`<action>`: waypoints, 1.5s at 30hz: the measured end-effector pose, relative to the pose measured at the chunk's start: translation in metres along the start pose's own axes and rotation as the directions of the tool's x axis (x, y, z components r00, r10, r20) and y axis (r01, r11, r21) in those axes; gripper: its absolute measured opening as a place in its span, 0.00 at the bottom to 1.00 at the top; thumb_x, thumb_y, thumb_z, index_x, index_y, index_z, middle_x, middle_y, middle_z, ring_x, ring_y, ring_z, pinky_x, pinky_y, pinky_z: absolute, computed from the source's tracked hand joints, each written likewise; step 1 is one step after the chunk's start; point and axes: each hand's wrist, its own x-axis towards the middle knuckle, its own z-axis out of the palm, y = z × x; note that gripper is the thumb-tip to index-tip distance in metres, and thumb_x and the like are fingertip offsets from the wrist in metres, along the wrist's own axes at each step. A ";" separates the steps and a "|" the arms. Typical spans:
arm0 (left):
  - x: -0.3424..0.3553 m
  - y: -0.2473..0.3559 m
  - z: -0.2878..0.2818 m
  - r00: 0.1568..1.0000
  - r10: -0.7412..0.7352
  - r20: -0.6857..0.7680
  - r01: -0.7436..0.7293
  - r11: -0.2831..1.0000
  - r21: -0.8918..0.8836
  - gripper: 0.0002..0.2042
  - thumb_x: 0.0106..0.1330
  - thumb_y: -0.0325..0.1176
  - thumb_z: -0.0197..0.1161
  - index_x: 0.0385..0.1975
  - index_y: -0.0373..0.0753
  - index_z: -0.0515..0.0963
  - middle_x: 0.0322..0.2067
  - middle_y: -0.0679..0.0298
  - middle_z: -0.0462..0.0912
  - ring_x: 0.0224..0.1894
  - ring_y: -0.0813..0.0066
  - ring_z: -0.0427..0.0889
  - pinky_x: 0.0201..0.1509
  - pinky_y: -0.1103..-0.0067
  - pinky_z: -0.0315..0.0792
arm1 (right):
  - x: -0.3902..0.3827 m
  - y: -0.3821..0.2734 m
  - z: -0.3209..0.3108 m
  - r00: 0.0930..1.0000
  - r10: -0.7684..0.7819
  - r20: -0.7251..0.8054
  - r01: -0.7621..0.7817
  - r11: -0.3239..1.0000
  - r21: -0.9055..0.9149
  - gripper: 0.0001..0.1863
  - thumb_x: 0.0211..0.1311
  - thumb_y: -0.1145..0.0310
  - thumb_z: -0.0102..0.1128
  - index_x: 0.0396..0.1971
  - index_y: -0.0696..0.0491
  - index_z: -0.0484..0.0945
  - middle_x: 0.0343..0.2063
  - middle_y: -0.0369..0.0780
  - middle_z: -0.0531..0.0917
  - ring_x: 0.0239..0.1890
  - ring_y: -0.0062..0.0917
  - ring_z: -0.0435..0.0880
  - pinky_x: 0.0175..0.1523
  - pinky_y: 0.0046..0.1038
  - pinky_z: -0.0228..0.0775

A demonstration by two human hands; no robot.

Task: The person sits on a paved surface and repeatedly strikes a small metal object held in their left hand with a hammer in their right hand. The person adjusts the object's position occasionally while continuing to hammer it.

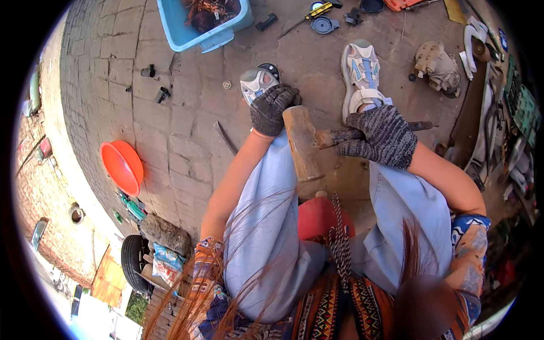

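"What's near the paving's [113, 85] left edge?"
"An orange basin [122, 168]; farther right, a blue tub [211, 38]."
"And the left hand [271, 110]?"
"Gloved and curled, beside the left shoe [254, 85]; whether it holds anything, I can't tell."
"Where's the hammer [304, 144]?"
"Over the paving, its head just right of the left hand, its handle gripped in the gloved right hand [384, 137]."

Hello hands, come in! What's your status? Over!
Right hand gripping hammer. Left hand beside hammer, can't tell what it holds. Left shoe close by.
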 end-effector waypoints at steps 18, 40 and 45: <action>-0.016 -0.001 0.000 1.000 -0.005 0.001 0.004 0.999 0.038 0.15 0.50 0.30 0.63 0.40 0.45 0.81 0.39 0.61 0.84 0.43 0.61 0.83 0.45 0.71 0.76 | 0.004 -0.019 0.010 0.911 -0.406 0.076 0.412 0.903 -0.122 0.26 0.52 0.37 0.58 0.25 0.49 0.77 0.20 0.39 0.78 0.22 0.31 0.80 0.25 0.34 0.68; -0.014 -0.001 0.002 0.999 0.036 -0.016 -0.037 0.997 -0.065 0.16 0.49 0.29 0.65 0.41 0.43 0.81 0.38 0.59 0.83 0.42 0.62 0.83 0.45 0.71 0.76 | 0.025 0.002 0.025 0.988 -0.017 0.154 0.053 0.971 -0.235 0.30 0.55 0.34 0.52 0.27 0.51 0.78 0.18 0.41 0.79 0.24 0.34 0.82 0.27 0.34 0.69; -0.018 -0.008 -0.012 0.999 0.015 0.031 -0.014 0.999 -0.031 0.15 0.54 0.31 0.59 0.42 0.43 0.81 0.39 0.58 0.83 0.42 0.60 0.83 0.46 0.72 0.76 | 0.021 -0.023 0.016 0.911 -0.409 0.056 0.413 0.894 -0.173 0.27 0.52 0.37 0.57 0.28 0.50 0.79 0.20 0.39 0.80 0.23 0.32 0.82 0.27 0.33 0.72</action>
